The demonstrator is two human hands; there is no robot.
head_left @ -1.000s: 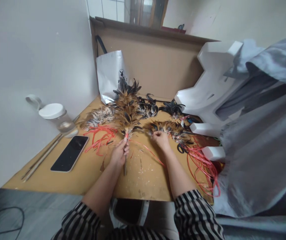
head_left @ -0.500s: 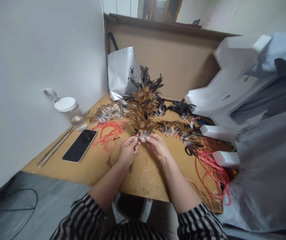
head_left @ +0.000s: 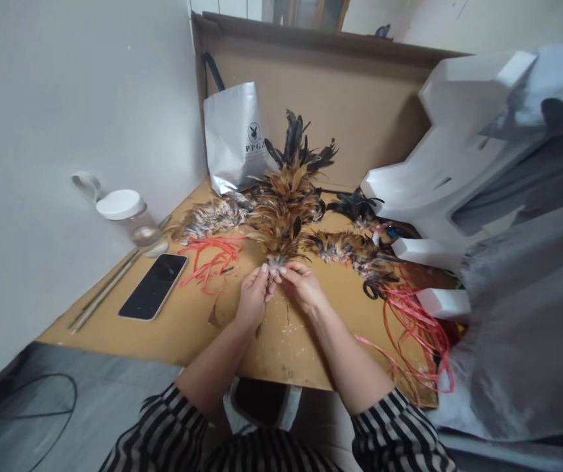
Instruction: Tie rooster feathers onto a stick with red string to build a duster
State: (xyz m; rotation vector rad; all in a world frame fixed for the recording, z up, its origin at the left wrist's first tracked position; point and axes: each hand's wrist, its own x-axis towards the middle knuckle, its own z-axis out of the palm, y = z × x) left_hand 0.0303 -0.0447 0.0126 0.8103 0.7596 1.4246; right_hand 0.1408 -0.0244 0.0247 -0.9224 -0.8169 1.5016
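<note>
Between my two hands is a feather duster [head_left: 281,223], a stick thick with brown and black feathers whose tip points away from me. My left hand [head_left: 255,292] is closed round the thin stick, which shows below its fingers. My right hand [head_left: 305,286] pinches grey fluffy feather ends at the lower edge of the brown feathers. Pale speckled feathers [head_left: 217,216] lie to the left, and a row of brown feathers [head_left: 354,252] lies to the right. Black feathers [head_left: 357,206] rest behind that row.
A phone [head_left: 153,286], red plastic strips [head_left: 210,255], thin sticks [head_left: 107,292] and a lidded jar [head_left: 136,219] are on the left. A silver bag [head_left: 234,137] stands behind. On the right are scissors [head_left: 371,290], red string [head_left: 419,334] and white foam [head_left: 409,177].
The camera view has shifted slightly. The red bit at my left fingertips no longer shows, and the black feathers at the duster's tip look more spread. Both hands stay at the duster.
</note>
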